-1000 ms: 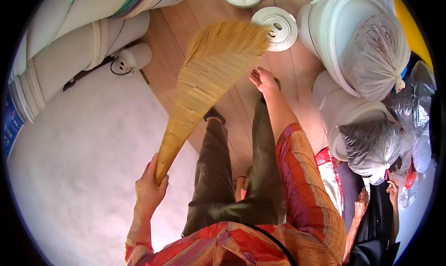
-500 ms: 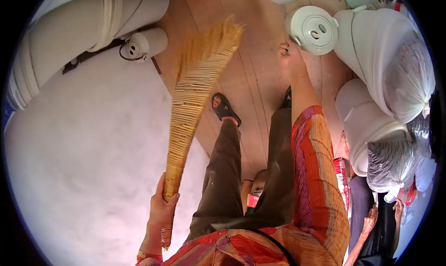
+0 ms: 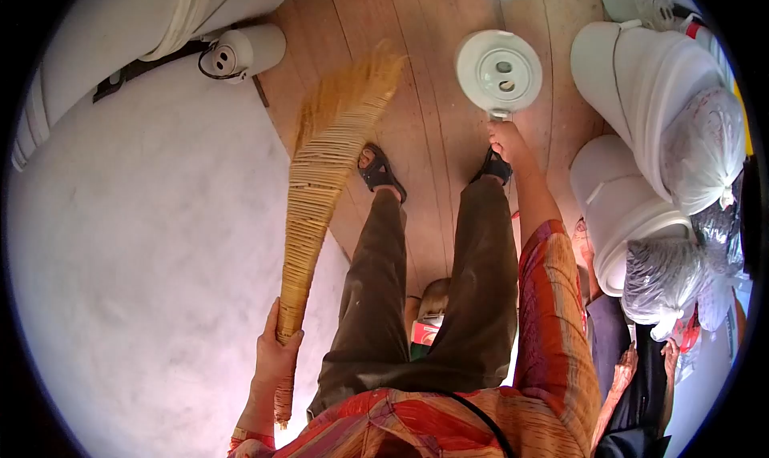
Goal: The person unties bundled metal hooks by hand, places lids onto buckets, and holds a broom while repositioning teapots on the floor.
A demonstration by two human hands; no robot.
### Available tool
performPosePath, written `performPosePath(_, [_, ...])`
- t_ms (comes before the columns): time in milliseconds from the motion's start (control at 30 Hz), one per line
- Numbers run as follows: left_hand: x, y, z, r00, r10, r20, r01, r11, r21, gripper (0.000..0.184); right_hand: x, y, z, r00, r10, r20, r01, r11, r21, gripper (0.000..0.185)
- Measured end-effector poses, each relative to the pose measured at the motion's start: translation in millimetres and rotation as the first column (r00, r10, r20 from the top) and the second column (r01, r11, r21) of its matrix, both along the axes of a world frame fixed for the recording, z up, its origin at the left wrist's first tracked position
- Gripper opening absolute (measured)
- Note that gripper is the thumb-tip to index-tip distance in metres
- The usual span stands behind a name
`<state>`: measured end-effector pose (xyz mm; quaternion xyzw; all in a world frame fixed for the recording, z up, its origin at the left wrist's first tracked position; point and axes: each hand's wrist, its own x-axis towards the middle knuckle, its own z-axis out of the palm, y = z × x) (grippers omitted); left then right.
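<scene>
My left hand (image 3: pixel 277 351) is wrapped round the lower handle of a straw broom (image 3: pixel 311 198). The broom stands up with its bristles fanned out at the top, over the floorboards. On the right, my right hand (image 3: pixel 508 143) is closed at the near edge of a white lidded bucket (image 3: pixel 481 78), at a small handle sticking out there. The bucket's round lid has two oval recesses facing up. My fingers partly hide the grip.
White tubs (image 3: pixel 633 106) line the right side, with tied plastic bags (image 3: pixel 703 150) at their mouths. A small pail (image 3: pixel 260 51) stands left, beside a pale wall (image 3: pixel 144 218). Another person's hands (image 3: pixel 625 370) show at lower right. Wooden floorboards (image 3: pixel 432 178) lie beneath my sandals.
The lidded bucket has shifted left and slightly nearer, together with my right hand, which has turned inward. The broom has dipped a little to the left in view, still in my left hand.
</scene>
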<state>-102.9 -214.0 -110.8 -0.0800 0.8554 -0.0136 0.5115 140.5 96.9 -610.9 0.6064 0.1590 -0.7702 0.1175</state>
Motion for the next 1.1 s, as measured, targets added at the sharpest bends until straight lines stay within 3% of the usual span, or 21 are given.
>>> performPosePath(133, [1, -3, 1, 0.996, 0.091, 0.011, -0.091, 0.996, 0.001, 0.07, -1, -20, 5, 0.978, 0.175, 0.11, -0.179, 0.984, 0.023, 0.014])
performPosePath(200, [4, -11, -3, 0.993, 0.114, -0.011, -0.113, 0.99, 0.085, 0.069, -5, -20, 11, 0.836, 0.448, 0.317, -0.511, 0.846, 0.154, 0.02])
performPosePath(367, [7, -12, -9, 0.986, 0.159, 0.041, -0.161, 0.985, 0.055, 0.069, 10, -5, -9, 0.76, 0.608, 0.229, -0.648, 0.731, 0.214, 0.025])
performPosePath(433, [9, -15, -12, 0.983, 0.177, 0.058, -0.18, 0.982, 0.059, 0.069, 8, -3, 2, 0.611, 0.63, 0.48, -0.787, 0.415, 0.456, 0.03])
performPosePath(467, [11, -20, -15, 0.985, 0.155, 0.076, -0.16, 0.985, 0.07, 0.069, 3, -1, 13, 0.556, 0.605, 0.57, -0.819, 0.282, 0.5, 0.031])
performPosePath(533, [16, -28, -17, 0.985, 0.15, 0.08, -0.157, 0.984, 0.086, 0.07, -37, 15, 87, 0.444, 0.411, 0.796, -0.887, 0.079, 0.454, 0.039])
performPosePath(567, [18, -29, -19, 0.983, 0.16, 0.086, -0.168, 0.981, 0.093, 0.07, -52, 19, 107, 0.435, 0.409, 0.802, -0.891, 0.066, 0.45, 0.039])
performPosePath(633, [19, -28, -21, 0.957, 0.266, 0.12, -0.278, 0.956, 0.097, 0.07, -75, 19, 135, 0.71, 0.479, 0.516, -0.691, 0.334, 0.641, 0.043])
performPosePath(667, [19, -21, -19, 0.95, 0.277, 0.141, -0.288, 0.955, 0.066, 0.069, -78, 8, 114, 0.879, 0.298, 0.373, -0.475, 0.621, 0.623, 0.039])
performPosePath(700, [21, -23, -20, 0.948, 0.282, 0.145, -0.295, 0.953, 0.072, 0.069, -83, 5, 98, 0.876, 0.302, 0.376, -0.481, 0.614, 0.627, 0.039])
performPosePath(767, [24, -33, -24, 0.927, 0.34, 0.159, -0.358, 0.929, 0.095, 0.069, -97, 1, 77, 0.938, -0.027, 0.345, -0.183, 0.807, 0.561, 0.035])
performPosePath(1000, [28, -62, -35, 0.894, 0.412, 0.176, -0.437, 0.888, 0.144, 0.068, -127, 2, 62, 0.816, -0.148, 0.558, -0.242, 0.79, 0.563, 0.032])
performPosePath(1033, [26, -63, -35, 0.895, 0.409, 0.18, -0.436, 0.887, 0.153, 0.067, -125, 1, 64, 0.767, 0.02, 0.641, -0.498, 0.648, 0.576, 0.033])
performPosePath(1100, [21, -63, -35, 0.871, 0.452, 0.193, -0.477, 0.873, 0.104, 0.066, -120, -1, 64, 0.66, 0.176, 0.73, -0.717, 0.437, 0.543, 0.034])
